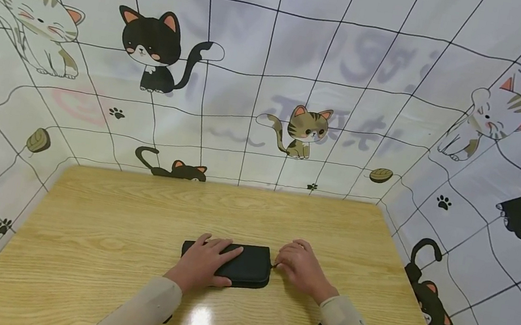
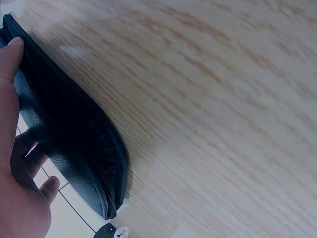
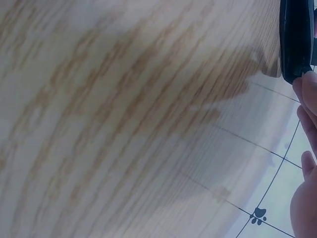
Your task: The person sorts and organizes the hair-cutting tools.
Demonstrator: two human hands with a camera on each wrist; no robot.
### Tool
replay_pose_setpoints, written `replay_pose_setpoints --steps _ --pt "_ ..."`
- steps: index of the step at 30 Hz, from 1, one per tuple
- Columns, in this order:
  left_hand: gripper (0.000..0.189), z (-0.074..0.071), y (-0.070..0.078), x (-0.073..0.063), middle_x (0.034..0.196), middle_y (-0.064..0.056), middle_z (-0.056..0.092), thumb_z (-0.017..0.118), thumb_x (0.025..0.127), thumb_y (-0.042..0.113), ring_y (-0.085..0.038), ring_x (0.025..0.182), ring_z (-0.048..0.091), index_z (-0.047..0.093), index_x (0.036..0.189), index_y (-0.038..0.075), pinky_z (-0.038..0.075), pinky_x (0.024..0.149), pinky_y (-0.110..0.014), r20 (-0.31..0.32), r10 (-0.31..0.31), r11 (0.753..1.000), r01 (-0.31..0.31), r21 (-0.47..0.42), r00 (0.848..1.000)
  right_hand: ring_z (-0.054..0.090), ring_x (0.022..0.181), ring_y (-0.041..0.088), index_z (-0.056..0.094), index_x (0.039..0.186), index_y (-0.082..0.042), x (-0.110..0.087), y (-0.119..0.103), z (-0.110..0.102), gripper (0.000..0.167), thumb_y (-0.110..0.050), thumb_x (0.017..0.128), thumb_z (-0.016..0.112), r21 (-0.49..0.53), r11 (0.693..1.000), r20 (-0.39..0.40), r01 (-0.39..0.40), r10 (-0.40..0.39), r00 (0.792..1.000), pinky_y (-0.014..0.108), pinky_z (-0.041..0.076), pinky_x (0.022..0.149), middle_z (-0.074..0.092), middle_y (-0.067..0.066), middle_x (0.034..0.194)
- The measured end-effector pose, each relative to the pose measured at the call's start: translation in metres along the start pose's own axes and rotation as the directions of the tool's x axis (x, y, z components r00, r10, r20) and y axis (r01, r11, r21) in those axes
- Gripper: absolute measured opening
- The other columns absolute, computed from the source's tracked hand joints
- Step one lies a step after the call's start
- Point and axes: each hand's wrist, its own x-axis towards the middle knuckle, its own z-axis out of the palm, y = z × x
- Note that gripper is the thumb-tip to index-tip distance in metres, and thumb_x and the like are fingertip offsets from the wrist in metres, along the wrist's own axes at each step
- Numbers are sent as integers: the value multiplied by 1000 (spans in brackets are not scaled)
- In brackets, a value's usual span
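Observation:
A black zip-around wallet (image 1: 250, 267) lies on the wooden table. My left hand (image 1: 204, 265) holds its left part, the fingers spread across the top and the thumb at the near edge. In the left wrist view, the wallet (image 2: 52, 141) gapes along its zipped side, with zipper teeth along the edge and a dark inside. At the wallet's right end, my right hand (image 1: 302, 267) pinches the small zipper pull (image 1: 273, 266). The right wrist view shows the fingertips of this hand (image 3: 308, 106) right at the corner of the wallet (image 3: 295, 42).
The light wood table (image 1: 128, 209) is bounded at the back and sides by white cloth walls (image 1: 231, 123) printed with cats and grid lines. Light glares off the tabletop near the front. Dark straps show beneath both sleeves.

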Motion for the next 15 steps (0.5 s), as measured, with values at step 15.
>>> replay_pose_setpoints --steps 15 --pt "79 5 -1 1 151 -4 45 52 86 70 -24 135 48 33 152 32 32 115 -50 -10 0 1000 0 7 1000 65 97 11 73 84 -22 -1 -3 -2 6 -16 85 73 21 1000 39 0 -1 999 47 37 107 71 -9 92"
